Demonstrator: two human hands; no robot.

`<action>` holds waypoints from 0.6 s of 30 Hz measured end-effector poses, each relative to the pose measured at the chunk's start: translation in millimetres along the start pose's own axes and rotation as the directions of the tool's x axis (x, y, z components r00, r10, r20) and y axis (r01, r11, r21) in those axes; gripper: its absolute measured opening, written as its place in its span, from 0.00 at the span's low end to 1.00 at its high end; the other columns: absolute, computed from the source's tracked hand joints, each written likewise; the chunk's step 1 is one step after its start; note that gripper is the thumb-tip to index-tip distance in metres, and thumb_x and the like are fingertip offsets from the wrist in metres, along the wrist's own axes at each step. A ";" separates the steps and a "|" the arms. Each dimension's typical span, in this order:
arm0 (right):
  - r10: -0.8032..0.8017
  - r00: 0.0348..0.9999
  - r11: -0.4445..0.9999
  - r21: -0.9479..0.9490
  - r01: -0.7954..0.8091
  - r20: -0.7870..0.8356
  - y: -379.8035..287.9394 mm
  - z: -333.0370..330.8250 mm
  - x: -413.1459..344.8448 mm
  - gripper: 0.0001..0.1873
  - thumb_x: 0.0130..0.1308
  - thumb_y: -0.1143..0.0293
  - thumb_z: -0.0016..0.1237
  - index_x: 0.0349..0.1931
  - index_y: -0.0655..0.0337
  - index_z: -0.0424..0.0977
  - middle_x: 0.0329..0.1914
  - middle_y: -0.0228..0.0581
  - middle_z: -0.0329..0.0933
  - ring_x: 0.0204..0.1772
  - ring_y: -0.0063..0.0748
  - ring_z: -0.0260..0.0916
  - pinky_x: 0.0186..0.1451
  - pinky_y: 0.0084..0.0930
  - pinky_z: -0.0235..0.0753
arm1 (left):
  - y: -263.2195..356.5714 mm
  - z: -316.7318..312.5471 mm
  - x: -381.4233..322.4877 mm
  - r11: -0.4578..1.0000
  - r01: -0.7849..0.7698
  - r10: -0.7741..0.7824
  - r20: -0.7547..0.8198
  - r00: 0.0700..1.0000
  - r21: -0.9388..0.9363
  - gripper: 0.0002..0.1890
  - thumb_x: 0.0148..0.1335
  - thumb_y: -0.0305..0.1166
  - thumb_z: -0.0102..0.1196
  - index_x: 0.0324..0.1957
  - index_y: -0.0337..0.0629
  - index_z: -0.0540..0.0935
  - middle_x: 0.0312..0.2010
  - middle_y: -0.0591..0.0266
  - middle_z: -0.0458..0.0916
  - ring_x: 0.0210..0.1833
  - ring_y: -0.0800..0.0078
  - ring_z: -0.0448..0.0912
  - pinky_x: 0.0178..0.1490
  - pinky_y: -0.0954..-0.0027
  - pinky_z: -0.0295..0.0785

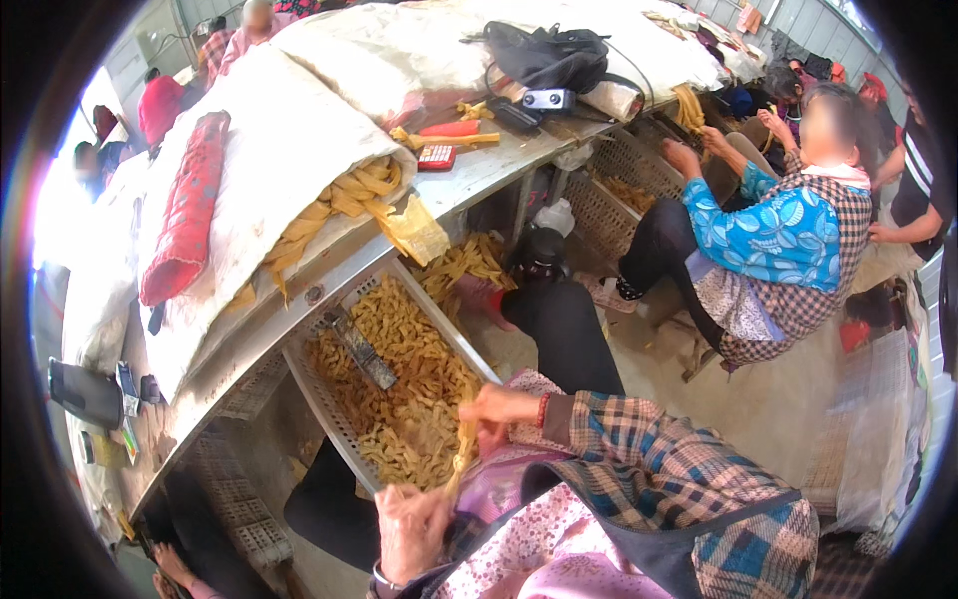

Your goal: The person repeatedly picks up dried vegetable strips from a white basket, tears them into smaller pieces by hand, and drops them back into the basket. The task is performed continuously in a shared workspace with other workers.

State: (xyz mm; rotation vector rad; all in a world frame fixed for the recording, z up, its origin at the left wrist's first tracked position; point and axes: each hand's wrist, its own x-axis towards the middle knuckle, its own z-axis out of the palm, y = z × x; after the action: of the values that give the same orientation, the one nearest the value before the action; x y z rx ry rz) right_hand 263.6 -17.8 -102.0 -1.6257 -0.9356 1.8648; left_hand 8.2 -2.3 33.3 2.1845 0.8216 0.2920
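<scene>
Between my two hands runs a yellow strip (463, 454), apparently tofu skin, with a knot-like bulge in its middle. The upper end is pinched by my right hand (500, 413), which wears a red bead bracelet. My left hand (410, 524), with a silver bangle on the wrist, grips the lower end; its fingertips partly hide the strip. Both hands are over my lap, by the near edge of a pale plastic crate (443, 317). Many short knotted yellow pieces (408, 419) fill the crate. A dark, worn flat bar (362, 352) lies on top of them.
A metal-edged table (479, 187) carries a white cloth (247, 150) over long yellow strips (359, 191), a red padded sleeve (187, 217), a red calculator (436, 157) and a black bag (550, 56). A co-worker (771, 224) sits at right. More strips (471, 262) lie beneath the table.
</scene>
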 end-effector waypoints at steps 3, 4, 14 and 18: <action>-0.528 0.780 0.655 -0.746 0.122 -0.337 -8.9 -2.5 11.4 0.23 0.65 0.47 0.47 0.27 0.58 0.80 0.19 0.42 0.74 0.23 0.36 0.73 0.29 0.37 0.72 | -2.8 -11.0 4.9 0.907 0.308 -0.280 0.136 0.950 -0.287 0.08 0.60 0.28 0.53 0.37 0.36 0.82 0.21 0.53 0.77 0.26 0.64 0.78 0.31 0.69 0.71; -0.419 0.810 0.884 -0.389 0.261 -0.410 -34.9 7.6 0.8 0.20 0.65 0.52 0.49 0.26 0.59 0.79 0.19 0.42 0.73 0.23 0.32 0.71 0.29 0.32 0.71 | -10.7 -15.7 13.1 0.910 0.319 -0.263 0.227 0.938 -0.266 0.09 0.60 0.28 0.53 0.39 0.35 0.81 0.23 0.50 0.77 0.27 0.60 0.78 0.32 0.68 0.71; -0.576 0.812 0.815 -0.146 0.561 -0.096 -99.1 54.1 4.0 0.25 0.76 0.57 0.28 0.25 0.63 0.70 0.17 0.25 0.65 0.20 0.15 0.58 0.23 0.18 0.57 | -80.1 -55.8 44.5 1.000 0.005 -0.008 -0.149 0.989 -0.017 0.05 0.59 0.25 0.51 0.27 0.37 0.75 0.16 0.55 0.72 0.18 0.59 0.73 0.23 0.64 0.70; -0.786 0.558 0.619 -0.358 0.699 -0.268 -174.4 42.2 62.1 0.24 0.76 0.59 0.31 0.19 0.62 0.64 0.13 0.29 0.55 0.16 0.22 0.50 0.18 0.27 0.51 | -109.9 -79.8 106.4 0.996 0.030 0.009 -0.411 0.912 0.088 0.06 0.59 0.26 0.49 0.26 0.40 0.70 0.17 0.56 0.70 0.17 0.60 0.71 0.23 0.61 0.69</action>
State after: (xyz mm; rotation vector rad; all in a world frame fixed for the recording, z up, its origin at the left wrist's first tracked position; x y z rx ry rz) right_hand 199.0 133.4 -7.0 -1.3049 -1.3833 0.8101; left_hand 3.1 167.1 1.3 2.2355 1.0934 0.7419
